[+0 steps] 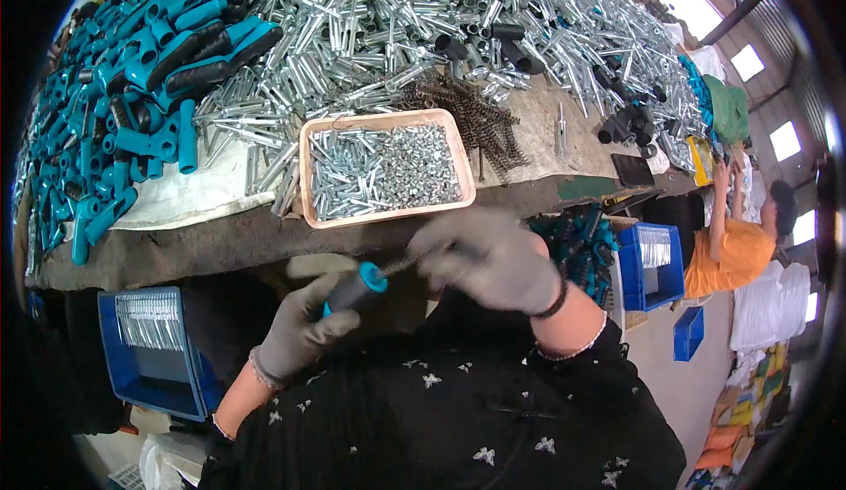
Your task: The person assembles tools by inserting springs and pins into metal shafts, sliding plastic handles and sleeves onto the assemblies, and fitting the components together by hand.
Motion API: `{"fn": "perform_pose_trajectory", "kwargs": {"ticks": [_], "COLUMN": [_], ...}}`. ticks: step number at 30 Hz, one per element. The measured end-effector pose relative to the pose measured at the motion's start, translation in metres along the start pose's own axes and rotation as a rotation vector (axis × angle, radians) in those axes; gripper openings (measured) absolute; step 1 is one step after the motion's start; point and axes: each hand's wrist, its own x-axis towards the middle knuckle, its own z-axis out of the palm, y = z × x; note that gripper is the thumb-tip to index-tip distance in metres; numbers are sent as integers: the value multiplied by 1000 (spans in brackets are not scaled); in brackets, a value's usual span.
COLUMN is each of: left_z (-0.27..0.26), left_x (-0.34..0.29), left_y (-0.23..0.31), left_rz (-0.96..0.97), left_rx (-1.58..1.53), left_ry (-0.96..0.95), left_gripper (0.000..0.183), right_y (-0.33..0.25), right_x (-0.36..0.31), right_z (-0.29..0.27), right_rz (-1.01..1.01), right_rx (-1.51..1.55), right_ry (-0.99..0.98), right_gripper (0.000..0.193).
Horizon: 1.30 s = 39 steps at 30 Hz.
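Note:
My left hand (310, 321), in a grey glove, is wrapped round a teal-and-black tool handle (359, 288). The handle tilts, its teal end pointing up and right. My right hand (483, 259), gloved too and smeared by motion, is closed just right of that end. Between its fingers and the handle runs a thin dark coil spring (401, 265), blurred; whether it enters the handle I cannot tell. Beyond both hands, at the table's near edge, sits a pink tray (388, 216) of small metal pins and nut-like parts. A heap of dark springs (476, 115) lies behind it.
Teal handles (163, 71) are piled at the left, and shiny metal parts (352, 27) cover the back. Blue crates (150, 384) (652, 265) stand low on either side. A person in an orange shirt (727, 256) works at the far right.

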Motion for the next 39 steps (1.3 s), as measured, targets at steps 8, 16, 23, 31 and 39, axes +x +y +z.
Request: {"fn": "perform_pose_trajectory", "kwargs": {"ticks": [8, 16, 23, 31, 39], "left_z": [-1, -13, -28, -37, -56], "left_x": [7, -26, -58, -70, -87], "left_y": [29, 16, 12, 4, 4], "left_rz": [-71, -156, -235, -223, -202], "left_rx": [246, -23, -27, -132, -137], "left_ry": [-27, 218, 385, 412, 463], "left_gripper": [55, 62, 56, 49, 48], "right_y": [15, 106, 32, -16, -44], "right_x": [14, 159, 245, 355, 321], "right_z": [5, -222, -84, 59, 51], "right_rz": [-183, 17, -314, -474, -334], "right_rx": [-476, -801, -587, -1209, -1337], "right_ry": [-147, 907, 231, 16, -16], "right_gripper": [21, 39, 39, 33, 41]}}
